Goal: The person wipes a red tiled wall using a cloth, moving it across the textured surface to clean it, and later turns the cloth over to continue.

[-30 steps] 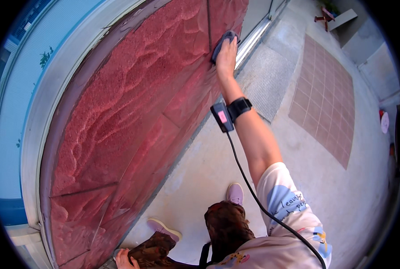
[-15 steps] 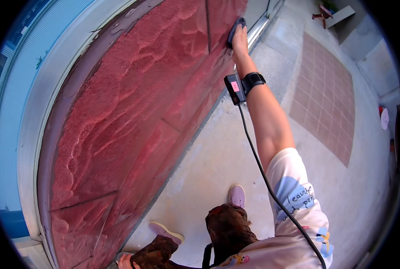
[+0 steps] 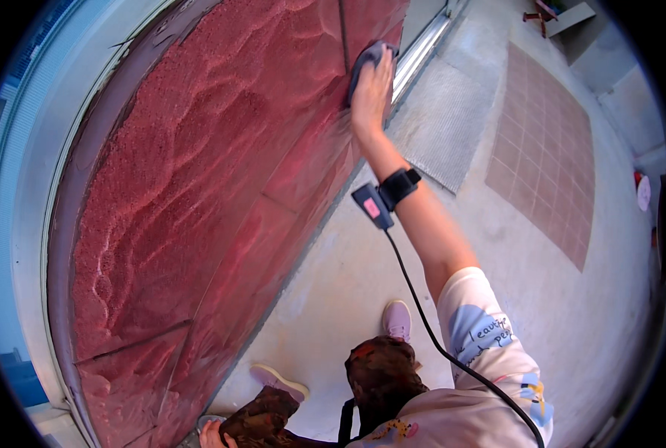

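My right hand [image 3: 372,93] lies flat against a rough red stone-faced wall [image 3: 198,179], pressing a dark grey cloth [image 3: 364,63] to it with stretched fingers. The cloth shows past the fingertips and along the hand's left side, close to the wall's far end. At the lower left edge, beside my trouser leg, part of my left hand [image 3: 215,434] shows. A greyish rounded edge [image 3: 209,422] is next to its fingers; what it belongs to, and whether the hand holds it, I cannot make out.
A black strap with a small box [image 3: 374,205] sits on my right wrist, its cable [image 3: 430,328] running down my arm. Beyond the wall are a metal door track [image 3: 422,56] and a grey ribbed mat [image 3: 445,149]. Brown tiles [image 3: 545,160] lie to the right. A pale window frame [image 3: 38,246] borders the wall.
My right hand and the cloth have moved left and slightly nearer across the wall, away from the metal track. The left hand has hardly moved.
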Tool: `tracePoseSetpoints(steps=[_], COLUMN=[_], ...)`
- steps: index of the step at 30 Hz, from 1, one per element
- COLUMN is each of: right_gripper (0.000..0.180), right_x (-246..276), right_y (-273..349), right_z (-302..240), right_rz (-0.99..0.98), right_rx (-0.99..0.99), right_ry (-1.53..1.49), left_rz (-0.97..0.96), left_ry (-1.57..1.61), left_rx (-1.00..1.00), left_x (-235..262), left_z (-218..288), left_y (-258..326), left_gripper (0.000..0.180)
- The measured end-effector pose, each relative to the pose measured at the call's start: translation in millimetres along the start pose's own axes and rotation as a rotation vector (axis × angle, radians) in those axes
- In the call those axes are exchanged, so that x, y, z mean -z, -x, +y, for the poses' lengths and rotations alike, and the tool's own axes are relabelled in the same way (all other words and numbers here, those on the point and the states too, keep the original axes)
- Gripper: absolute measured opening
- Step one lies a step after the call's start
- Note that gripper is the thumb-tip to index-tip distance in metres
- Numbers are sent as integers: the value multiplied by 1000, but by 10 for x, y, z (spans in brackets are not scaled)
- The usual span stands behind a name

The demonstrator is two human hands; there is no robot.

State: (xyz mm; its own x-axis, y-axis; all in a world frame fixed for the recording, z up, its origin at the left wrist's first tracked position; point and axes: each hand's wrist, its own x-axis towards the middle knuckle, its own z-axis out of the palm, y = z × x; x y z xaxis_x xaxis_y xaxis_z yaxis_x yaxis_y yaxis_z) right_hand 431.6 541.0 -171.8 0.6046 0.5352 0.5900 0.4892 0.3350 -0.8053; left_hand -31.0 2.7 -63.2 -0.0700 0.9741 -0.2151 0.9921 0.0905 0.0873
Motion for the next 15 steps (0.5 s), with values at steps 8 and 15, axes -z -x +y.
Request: tracePoseSetpoints(steps=[8,15], right_gripper=[66,64], right_x=[-150,57], right_y=[408,2082], right_z=[745,-490], right_rz=[19,-213], right_rx=[-574,-625], right_ry=[-261,-301], left_rz=[5,-14], left_ry=[-73,-37], left_rx=[14,12], left_x=[-155,-166], left_z=[-159,-138], left_y=[148,98], left_gripper=[33,33])
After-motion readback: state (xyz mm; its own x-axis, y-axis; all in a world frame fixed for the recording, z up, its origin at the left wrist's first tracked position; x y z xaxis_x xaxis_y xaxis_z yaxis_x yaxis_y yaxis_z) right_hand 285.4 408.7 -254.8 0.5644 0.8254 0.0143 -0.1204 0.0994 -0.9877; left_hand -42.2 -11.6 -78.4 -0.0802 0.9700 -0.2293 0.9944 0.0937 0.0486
